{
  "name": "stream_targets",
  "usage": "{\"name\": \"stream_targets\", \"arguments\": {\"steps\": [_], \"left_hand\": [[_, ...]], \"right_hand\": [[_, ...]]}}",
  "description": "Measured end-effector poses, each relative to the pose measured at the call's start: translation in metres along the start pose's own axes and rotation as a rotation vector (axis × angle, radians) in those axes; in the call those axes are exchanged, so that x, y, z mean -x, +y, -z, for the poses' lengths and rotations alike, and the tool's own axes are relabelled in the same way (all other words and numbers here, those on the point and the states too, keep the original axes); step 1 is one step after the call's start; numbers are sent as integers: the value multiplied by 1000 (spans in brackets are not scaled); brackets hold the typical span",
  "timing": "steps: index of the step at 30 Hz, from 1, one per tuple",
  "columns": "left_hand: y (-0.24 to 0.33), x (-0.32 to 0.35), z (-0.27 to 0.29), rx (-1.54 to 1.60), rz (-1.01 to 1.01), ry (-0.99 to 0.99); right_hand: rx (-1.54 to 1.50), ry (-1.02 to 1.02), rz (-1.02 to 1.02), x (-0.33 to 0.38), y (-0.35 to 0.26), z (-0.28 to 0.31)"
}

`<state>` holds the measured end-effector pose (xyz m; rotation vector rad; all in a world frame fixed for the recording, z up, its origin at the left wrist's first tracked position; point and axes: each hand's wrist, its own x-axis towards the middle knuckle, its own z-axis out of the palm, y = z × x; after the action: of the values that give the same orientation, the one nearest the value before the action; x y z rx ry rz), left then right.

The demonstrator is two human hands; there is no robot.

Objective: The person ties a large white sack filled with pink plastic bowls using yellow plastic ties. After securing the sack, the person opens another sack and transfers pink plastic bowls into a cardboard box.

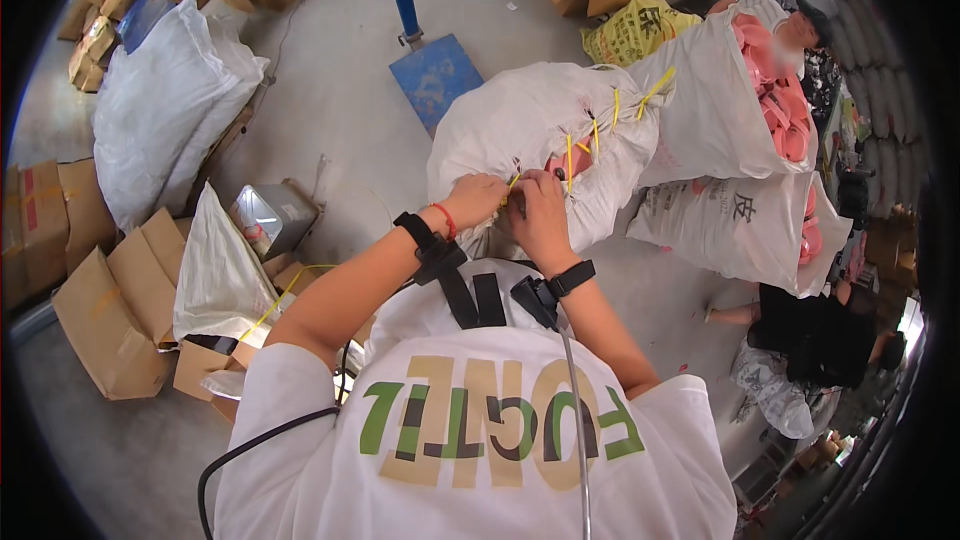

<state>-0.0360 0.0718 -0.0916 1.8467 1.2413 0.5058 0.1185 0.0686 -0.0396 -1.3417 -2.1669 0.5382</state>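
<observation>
A bulging white woven sack [500,115] lies in front of me. Yellow ties [617,105] cinch its mouth in several places, and salmon-pink pieces [567,158] show through a gap. At the near end of the mouth, my left hand [478,198] has its fingers closed on a short yellow tie [514,181]. Against it, my right hand [541,212] is bent with its fingers curled at the gathered sack edge; what its fingertips grip is hidden.
Two open sacks [700,90] of pink pieces stand to the right, with a capped person [795,30] beside them. Another person in black [815,335] is lower right. A blue platform scale [437,80] stands ahead. Left are a white sack [170,105] and cardboard boxes [110,330].
</observation>
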Motion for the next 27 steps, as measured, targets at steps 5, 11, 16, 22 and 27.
{"name": "stream_targets", "arguments": {"steps": [5,11,16,22,27], "left_hand": [[20,1,23,152,219,-127],[16,1,28,327,278,-162],[31,38,56,471,98,-55],[21,68,42,365,122,-121],[19,66,32,474,163,-53]], "right_hand": [[56,-114,29,3,-15,14],[140,-189,87,-2,-3,7],[187,-306,120,-22,-8,26],[27,-481,-114,32,-40,-7],[-206,-644,-210,14,-22,10]]}}
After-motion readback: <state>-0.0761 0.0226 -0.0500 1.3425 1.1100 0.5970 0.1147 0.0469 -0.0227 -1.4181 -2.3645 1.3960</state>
